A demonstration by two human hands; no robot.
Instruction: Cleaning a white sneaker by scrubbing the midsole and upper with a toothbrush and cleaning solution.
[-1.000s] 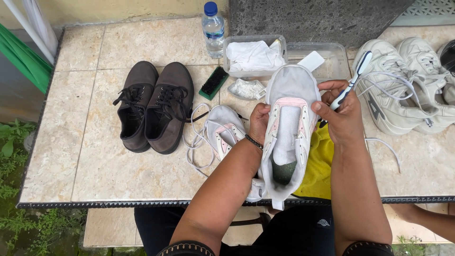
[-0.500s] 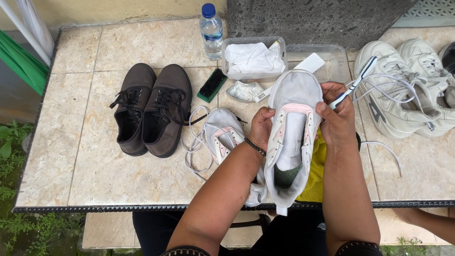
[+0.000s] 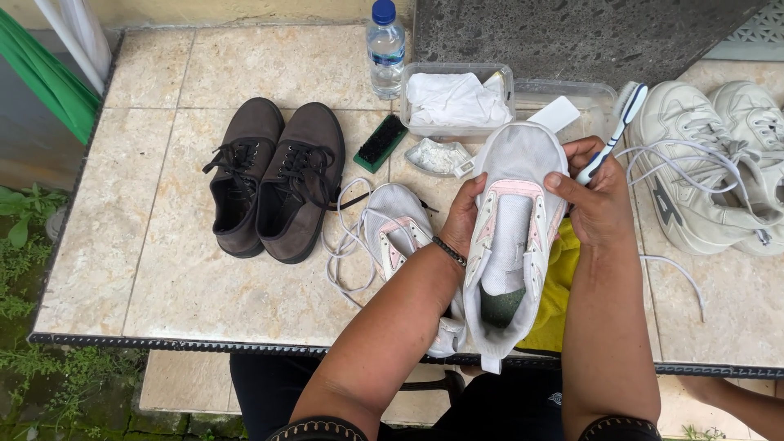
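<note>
The left hand (image 3: 464, 214) grips the white shoe (image 3: 513, 245) at its side; the right hand (image 3: 600, 196) grips its other side and a toothbrush (image 3: 611, 131).

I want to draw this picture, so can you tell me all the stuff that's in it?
white and pink shoe: 1, held up in both hands
second white and pink shoe: 1, lying on the table
toothbrush: 1, white and blue, in the right hand
brown shoes: 2, left on the table
white trainers: 2, far right
brush: 1, green and black
water bottle: 1, clear, blue cap
plastic tubs: 2, clear, back
yellow cloth: 1, under the held shoe
table: 1, beige tiles
left hand: 1
right hand: 1
</note>
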